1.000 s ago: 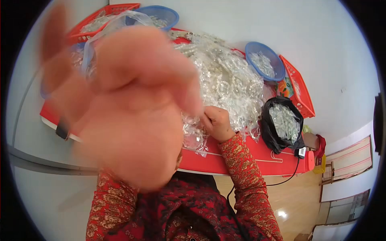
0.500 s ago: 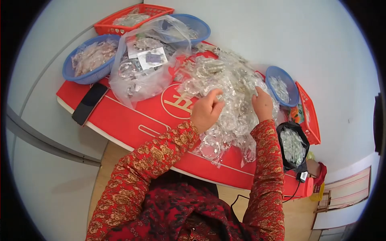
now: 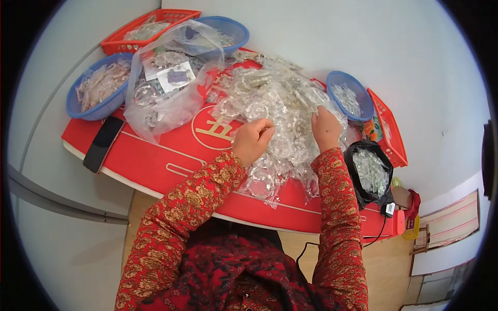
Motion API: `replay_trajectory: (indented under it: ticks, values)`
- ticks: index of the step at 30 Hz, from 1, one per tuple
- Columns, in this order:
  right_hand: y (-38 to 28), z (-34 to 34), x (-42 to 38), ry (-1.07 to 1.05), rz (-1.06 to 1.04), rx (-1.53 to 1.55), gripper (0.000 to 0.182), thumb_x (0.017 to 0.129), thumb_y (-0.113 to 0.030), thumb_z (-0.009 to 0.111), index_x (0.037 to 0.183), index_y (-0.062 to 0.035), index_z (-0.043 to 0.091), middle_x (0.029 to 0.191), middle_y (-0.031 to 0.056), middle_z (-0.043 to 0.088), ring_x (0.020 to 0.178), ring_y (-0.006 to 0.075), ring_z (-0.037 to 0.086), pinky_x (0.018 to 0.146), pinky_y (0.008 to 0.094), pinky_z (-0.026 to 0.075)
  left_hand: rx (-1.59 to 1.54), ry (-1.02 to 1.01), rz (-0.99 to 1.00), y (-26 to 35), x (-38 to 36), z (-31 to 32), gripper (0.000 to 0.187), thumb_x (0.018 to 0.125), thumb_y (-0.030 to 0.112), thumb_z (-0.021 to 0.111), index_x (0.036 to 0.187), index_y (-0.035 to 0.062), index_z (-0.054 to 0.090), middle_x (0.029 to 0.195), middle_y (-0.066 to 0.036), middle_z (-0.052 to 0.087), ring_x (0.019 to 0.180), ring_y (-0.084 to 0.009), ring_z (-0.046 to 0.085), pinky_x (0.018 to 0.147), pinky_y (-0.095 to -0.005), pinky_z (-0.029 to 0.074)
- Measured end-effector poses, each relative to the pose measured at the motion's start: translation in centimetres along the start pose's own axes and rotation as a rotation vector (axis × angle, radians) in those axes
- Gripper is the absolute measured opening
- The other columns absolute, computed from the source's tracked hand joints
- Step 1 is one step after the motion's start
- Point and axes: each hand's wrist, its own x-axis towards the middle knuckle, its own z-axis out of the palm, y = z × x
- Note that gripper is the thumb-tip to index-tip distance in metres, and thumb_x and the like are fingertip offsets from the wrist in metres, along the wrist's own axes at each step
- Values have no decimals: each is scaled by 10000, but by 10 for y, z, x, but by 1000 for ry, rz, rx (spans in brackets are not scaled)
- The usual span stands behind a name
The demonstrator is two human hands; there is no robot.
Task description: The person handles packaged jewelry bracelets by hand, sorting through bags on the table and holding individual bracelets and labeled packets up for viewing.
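Note:
A heap of small clear plastic packets [image 3: 280,103] with shiny bead-like pieces inside spreads over the red table. Over the heap's left side is my left hand [image 3: 252,141], its thumb and fingers drawn together in a pinch. Whatever lies between those fingertips is too small to make out. At the heap's right side my right hand [image 3: 326,129] has its fingers curled down against the packets. Its fingertips are mostly hidden, so what it grips cannot be seen. Left of the heap stands an open clear plastic bag [image 3: 148,116] holding more packets and white cards.
Packets fill blue baskets [image 3: 85,111] [image 3: 236,31] [image 3: 336,78], red baskets [image 3: 111,46] [image 3: 397,150] and a black bag [image 3: 358,181]. A phone [image 3: 104,144] lies at the left edge of the red table [image 3: 150,160]. A cable [image 3: 383,230] hangs at the right.
The view has shifted, so most things on the table sit further left. My left hand's thumb and fingers, slightly apart before, have closed together. My right hand stays at the heap's right side.

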Motion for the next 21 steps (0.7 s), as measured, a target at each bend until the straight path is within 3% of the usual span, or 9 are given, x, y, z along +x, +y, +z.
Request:
replay_trajectory:
  ticks: [2, 5, 8, 11, 13, 16, 19, 21]
  values:
    - [-1, -2, 5, 50, -2, 38, 157, 781, -202, 497, 824, -55, 530, 791, 137, 599, 732, 332, 586, 603, 444, 455, -28, 4, 9, -5, 0, 1, 124, 773, 129, 542, 821, 17, 562, 704, -126, 585, 633, -238, 574, 571, -311, 432]
    - [0, 3, 16, 43, -9, 32, 165, 788, -208, 481, 805, -51, 529, 759, 136, 600, 724, 330, 586, 602, 443, 453, -44, -8, 27, -7, 1, 0, 110, 800, 88, 544, 842, -13, 553, 661, -9, 538, 597, -56, 471, 545, -212, 395]
    - [6, 19, 27, -9, -3, -21, 180, 798, -209, 457, 768, -47, 529, 735, 139, 603, 704, 334, 584, 601, 437, 452, -33, -13, -3, -3, 1, 0, 124, 769, 117, 545, 826, 10, 574, 703, -131, 580, 627, -223, 567, 584, -298, 433]
    - [8, 20, 31, 83, -8, 29, 188, 799, -203, 453, 747, -46, 541, 729, 143, 602, 686, 333, 581, 592, 432, 447, -38, -22, -6, -3, 1, -1, 141, 781, 135, 549, 812, 0, 573, 695, -95, 593, 602, -179, 562, 564, -282, 428]
    - [4, 12, 24, 183, -4, 125, 162, 787, -184, 483, 762, -46, 563, 727, 144, 597, 674, 328, 579, 571, 427, 437, -198, -42, -127, -11, 3, 1, 160, 800, 159, 543, 803, 2, 574, 681, -63, 590, 575, -137, 546, 532, -256, 419]
    - [-9, -6, 0, 437, -208, 505, 107, 751, -119, 550, 829, -59, 592, 668, 125, 567, 614, 297, 561, 527, 396, 421, -523, -155, -410, -1, 6, -7, 185, 842, 193, 520, 859, 12, 551, 653, -21, 544, 544, -75, 493, 496, -206, 392]
    - [-22, -17, -32, 408, -433, 508, 185, 705, -9, 584, 884, -49, 598, 642, 104, 540, 573, 272, 530, 497, 341, 400, -791, -219, -638, 11, 4, -10, 229, 862, 244, 506, 919, 23, 524, 637, -9, 524, 525, -68, 488, 467, -191, 394]
    - [-30, -21, -47, 416, -539, 469, 190, 684, -14, 597, 868, -60, 603, 610, 72, 498, 547, 235, 501, 483, 330, 400, -865, -233, -683, 11, 3, -8, 257, 860, 273, 508, 931, 26, 512, 643, -14, 530, 520, -78, 501, 450, -193, 402]
